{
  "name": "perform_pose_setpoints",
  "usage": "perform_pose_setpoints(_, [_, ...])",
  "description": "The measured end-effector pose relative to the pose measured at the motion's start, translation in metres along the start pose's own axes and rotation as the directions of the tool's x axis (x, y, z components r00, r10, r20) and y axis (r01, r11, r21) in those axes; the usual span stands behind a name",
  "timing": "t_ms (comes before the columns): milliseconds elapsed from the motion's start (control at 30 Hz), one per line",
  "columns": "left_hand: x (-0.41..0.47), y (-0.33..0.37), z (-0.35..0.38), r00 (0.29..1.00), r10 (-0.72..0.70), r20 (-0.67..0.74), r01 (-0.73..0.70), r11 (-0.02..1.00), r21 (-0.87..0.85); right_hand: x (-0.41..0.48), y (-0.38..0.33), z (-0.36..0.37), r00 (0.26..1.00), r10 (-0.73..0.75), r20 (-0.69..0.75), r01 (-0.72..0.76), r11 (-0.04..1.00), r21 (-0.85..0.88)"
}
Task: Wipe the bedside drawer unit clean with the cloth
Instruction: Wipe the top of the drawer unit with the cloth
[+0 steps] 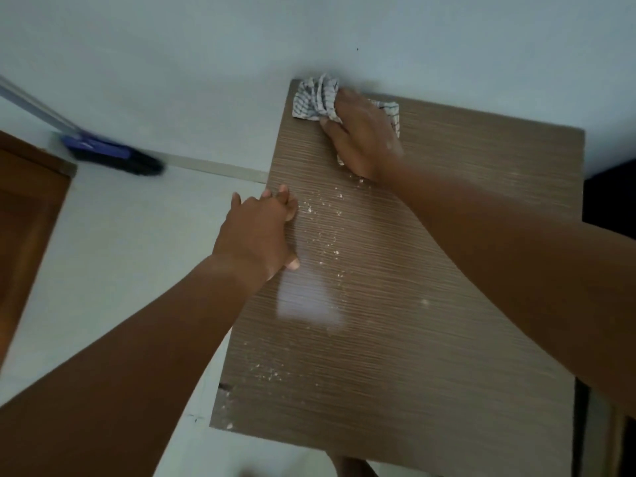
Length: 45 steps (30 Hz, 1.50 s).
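Observation:
The bedside drawer unit's brown wood-grain top [430, 321] fills the middle and right of the head view. White crumbs and dust [327, 235] are scattered down its left-centre. A white cloth with dark checks [318, 96] lies bunched at the top's far left corner, against the wall. My right hand [361, 139] presses down on the cloth and grips it. My left hand [261, 228] rests on the top's left edge, fingers curled over the side, holding nothing else.
A pale wall runs behind the unit. A blue-and-black broom head [113, 154] with its handle leans at the wall's base on the left. A brown wooden door or panel [24, 215] stands at the far left. Pale floor lies left of the unit.

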<state>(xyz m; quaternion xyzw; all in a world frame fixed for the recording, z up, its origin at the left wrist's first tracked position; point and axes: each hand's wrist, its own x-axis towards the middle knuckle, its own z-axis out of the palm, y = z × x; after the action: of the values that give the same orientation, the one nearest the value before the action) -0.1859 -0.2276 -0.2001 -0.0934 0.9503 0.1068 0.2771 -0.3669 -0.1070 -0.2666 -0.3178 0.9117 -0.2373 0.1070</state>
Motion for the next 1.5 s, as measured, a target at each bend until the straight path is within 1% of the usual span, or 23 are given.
perform_pose_setpoints(100, [0.000,-0.004,0.001,1.000,0.008,0.004,-0.008,1.000,0.002,-0.032,-0.005,0.004,0.998,0.055,0.007,-0.055,0.998,0.004])
perform_pose_setpoints(233, [-0.001,-0.005,0.001,1.000,0.029,0.000,-0.029,0.999,0.030,-0.097,-0.025,0.016,0.999,-0.003,0.043,0.003,1.000,-0.019])
perform_pose_setpoints(267, [-0.003,-0.006,0.002,0.999,0.044,-0.015,-0.043,0.999,0.028,-0.115,-0.031,0.021,0.999,-0.013,0.052,0.013,1.000,-0.015])
perform_pose_setpoints(400, [-0.027,-0.025,0.016,0.973,0.161,-0.164,-0.154,0.987,0.053,-0.195,-0.064,0.045,0.995,-0.054,0.080,0.053,0.999,0.010])
perform_pose_setpoints(467, [-0.053,-0.034,0.030,0.964,0.218,-0.150,-0.208,0.975,0.083,-0.239,-0.087,0.057,0.995,-0.073,0.069,0.072,0.997,0.009])
perform_pose_setpoints(567, [-0.098,-0.045,0.056,0.955,0.280,-0.101,-0.258,0.948,0.188,-0.296,-0.119,0.077,0.993,-0.115,0.016,0.115,0.993,-0.008])
perform_pose_setpoints(700, [-0.139,-0.057,0.083,0.961,0.263,-0.088,-0.237,0.943,0.232,-0.351,-0.142,0.103,0.989,-0.145,0.004,0.145,0.989,-0.019])
perform_pose_setpoints(767, [-0.151,-0.059,0.091,0.967,0.239,-0.087,-0.212,0.947,0.242,-0.371,-0.150,0.111,0.994,-0.110,0.025,0.109,0.994,0.006])
perform_pose_setpoints(833, [-0.155,-0.058,0.092,0.981,0.180,-0.078,-0.162,0.967,0.196,-0.387,-0.161,0.114,0.997,-0.068,0.021,0.067,0.997,0.045])
perform_pose_setpoints(900, [-0.156,-0.055,0.089,0.988,0.141,-0.059,-0.131,0.980,0.153,-0.400,-0.173,0.113,0.999,-0.045,0.017,0.043,0.991,0.125])
perform_pose_setpoints(933, [-0.155,-0.053,0.088,0.990,0.134,-0.052,-0.126,0.982,0.143,-0.407,-0.181,0.112,1.000,-0.011,0.025,0.006,0.982,0.191])
perform_pose_setpoints(967, [-0.153,-0.053,0.087,0.991,0.126,-0.053,-0.118,0.984,0.130,-0.414,-0.190,0.110,0.998,0.065,0.023,-0.069,0.960,0.270])
perform_pose_setpoints(1000, [-0.153,-0.054,0.086,0.992,0.113,-0.057,-0.106,0.988,0.113,-0.420,-0.198,0.108,0.985,0.174,0.022,-0.171,0.921,0.351])
perform_pose_setpoints(1033, [-0.152,-0.054,0.087,0.993,0.102,-0.062,-0.096,0.991,0.096,-0.425,-0.204,0.106,0.955,0.293,0.035,-0.277,0.850,0.449])
perform_pose_setpoints(1100, [-0.150,-0.055,0.089,0.994,0.091,-0.066,-0.086,0.994,0.072,-0.428,-0.212,0.100,0.852,0.514,0.098,-0.444,0.612,0.654])
perform_pose_setpoints(1133, [-0.150,-0.054,0.090,0.994,0.086,-0.067,-0.082,0.995,0.066,-0.426,-0.213,0.097,0.798,0.589,0.129,-0.477,0.486,0.732])
perform_pose_setpoints(1167, [-0.150,-0.054,0.090,0.995,0.079,-0.065,-0.075,0.995,0.060,-0.422,-0.213,0.091,0.755,0.639,0.148,-0.486,0.395,0.779])
perform_pose_setpoints(1267, [-0.147,-0.054,0.089,0.996,0.077,-0.055,-0.073,0.994,0.077,-0.395,-0.213,0.066,0.678,0.722,0.141,-0.424,0.227,0.877])
perform_pose_setpoints(1300, [-0.145,-0.053,0.088,0.996,0.078,-0.046,-0.073,0.993,0.090,-0.384,-0.209,0.056,0.657,0.743,0.125,-0.392,0.195,0.899])
perform_pose_setpoints(1333, [-0.143,-0.052,0.085,0.997,0.073,-0.041,-0.068,0.993,0.093,-0.371,-0.203,0.046,0.634,0.768,0.089,-0.365,0.196,0.910])
perform_pose_setpoints(1367, [-0.140,-0.051,0.082,0.998,0.060,-0.035,-0.057,0.995,0.080,-0.359,-0.194,0.036,0.599,0.800,0.034,-0.346,0.221,0.912])
perform_pose_setpoints(1433, [-0.134,-0.048,0.074,0.999,0.036,-0.040,-0.034,0.998,0.044,-0.333,-0.168,0.020,0.510,0.851,-0.128,-0.333,0.332,0.882])
perform_pose_setpoints(1500, [-0.125,-0.048,0.064,0.992,0.030,-0.121,-0.029,1.000,0.010,-0.312,-0.141,0.010,0.427,0.860,-0.279,-0.387,0.453,0.803])
